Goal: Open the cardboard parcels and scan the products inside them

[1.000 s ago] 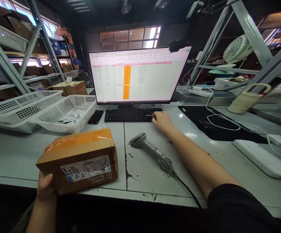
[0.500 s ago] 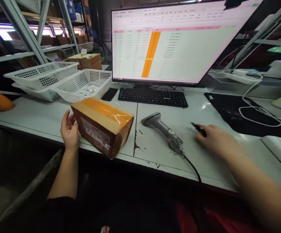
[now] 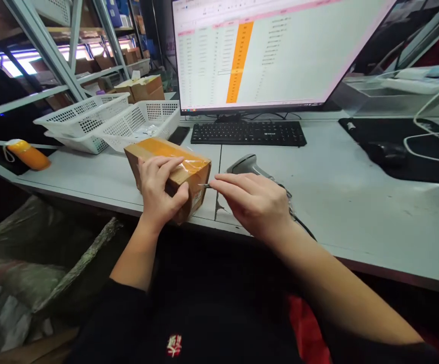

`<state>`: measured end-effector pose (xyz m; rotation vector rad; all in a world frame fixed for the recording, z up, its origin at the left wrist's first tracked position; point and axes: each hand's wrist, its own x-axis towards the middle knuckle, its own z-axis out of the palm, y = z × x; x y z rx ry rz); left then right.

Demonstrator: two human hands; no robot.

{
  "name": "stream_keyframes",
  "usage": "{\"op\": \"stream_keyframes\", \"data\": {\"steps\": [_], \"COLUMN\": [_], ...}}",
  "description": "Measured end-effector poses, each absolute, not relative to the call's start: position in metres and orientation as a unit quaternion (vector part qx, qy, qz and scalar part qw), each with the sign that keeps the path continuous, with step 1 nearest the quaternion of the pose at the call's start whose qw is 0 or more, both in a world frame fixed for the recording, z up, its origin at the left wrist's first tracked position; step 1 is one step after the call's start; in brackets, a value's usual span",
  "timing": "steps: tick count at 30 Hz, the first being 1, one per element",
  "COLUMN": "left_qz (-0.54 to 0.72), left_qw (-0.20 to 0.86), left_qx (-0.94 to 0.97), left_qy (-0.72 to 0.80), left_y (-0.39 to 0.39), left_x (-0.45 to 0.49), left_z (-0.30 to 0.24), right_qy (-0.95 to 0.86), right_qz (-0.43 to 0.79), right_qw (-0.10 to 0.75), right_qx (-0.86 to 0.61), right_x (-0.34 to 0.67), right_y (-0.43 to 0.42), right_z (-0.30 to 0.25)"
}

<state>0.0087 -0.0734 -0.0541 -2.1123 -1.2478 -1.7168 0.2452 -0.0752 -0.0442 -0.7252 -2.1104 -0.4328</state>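
Box [image 3: 166,167] left of scanner [image 3: 248,164], keyboard [image 3: 248,133] behind

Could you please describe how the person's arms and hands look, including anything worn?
Both the left hand and right hand are bare: no gloves, rings or watch show. The forearms are uncovered. Black sleeves cover the upper arms, part of a black top with a small red and white emblem on the front.

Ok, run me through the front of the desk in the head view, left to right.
orange bottle → cardboard box → right hand pinching a thin tool → mouse on the black mat
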Motion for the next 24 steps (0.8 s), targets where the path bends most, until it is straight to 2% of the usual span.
{"op": "stream_keyframes", "data": {"steps": [8, 17, 24], "left_qz": [-0.619, -0.642, -0.660], "left_qw": [0.118, 0.118, 0.158], "left_qx": [-0.656, -0.638, -0.632], "left_qy": [-0.415, -0.409, -0.374], "left_y": [-0.075, -0.075, -0.070], "left_x": [0.009, 0.007, 0.004], "left_z": [-0.071, -0.079, -0.083], "right_qy": [-0.833, -0.834, -0.830], "right_qz": [-0.260, -0.265, -0.268], "right_qw": [0.423, 0.417, 0.432], "right_qx": [-0.245, -0.247, -0.230], "right_x": [0.228, 0.218, 0.214], "right_y": [-0.078, -0.081, -0.083], "right_z": [-0.038, -0.042, -0.043]}}
